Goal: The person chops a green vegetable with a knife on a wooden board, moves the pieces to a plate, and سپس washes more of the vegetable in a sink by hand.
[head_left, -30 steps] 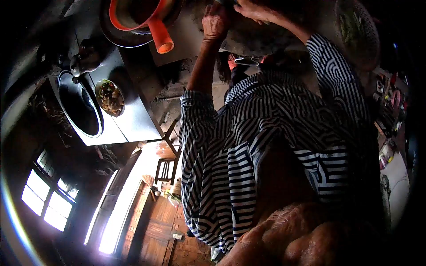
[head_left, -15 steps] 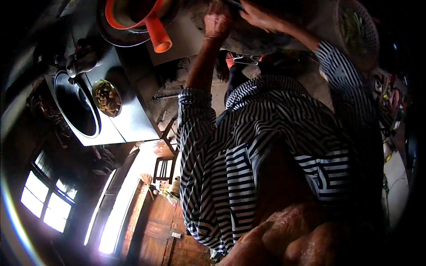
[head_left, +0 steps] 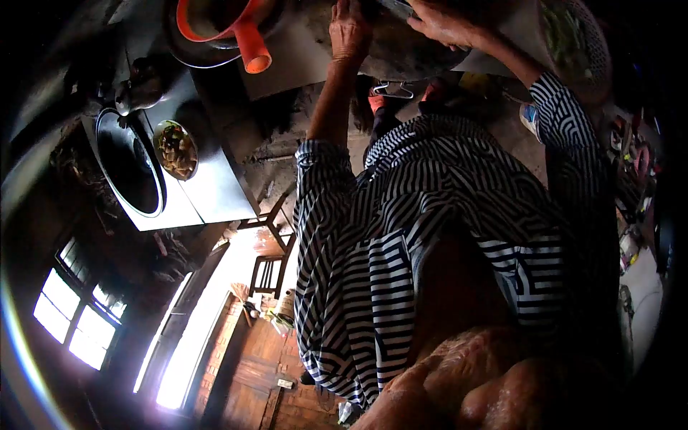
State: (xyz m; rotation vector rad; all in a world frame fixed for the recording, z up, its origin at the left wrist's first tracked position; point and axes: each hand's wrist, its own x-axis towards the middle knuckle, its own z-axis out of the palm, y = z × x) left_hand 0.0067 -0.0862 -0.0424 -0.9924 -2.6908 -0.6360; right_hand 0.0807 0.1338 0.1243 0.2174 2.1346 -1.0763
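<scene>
My left hand [head_left: 350, 34] is over a dark round chopping board [head_left: 401, 61]. Its fingers are bent and pressed together, with the tips cut off by the top edge, so what they hold is hidden. To its right, my right hand [head_left: 444, 23] curls around what looks like a knife [head_left: 394, 7], of which only a grey, shiny bit of blade shows. An orange-red dipper [head_left: 251, 44] with a hollow handle rests in a dark round basin [head_left: 190, 54] left of my hands.
On the left counter [head_left: 204, 183] stand a bowl of chopped food [head_left: 177, 150] and a large dark, pale-rimmed pan [head_left: 129, 161]. A perforated basket [head_left: 596, 46] with green vegetables is at the right. A wooden chair [head_left: 266, 276] stands on the lower left.
My right hand has shifted to the right, away from the left hand. My left hand has moved slightly up, and its fingers now point toward the top edge. The whole view has shifted slightly.
</scene>
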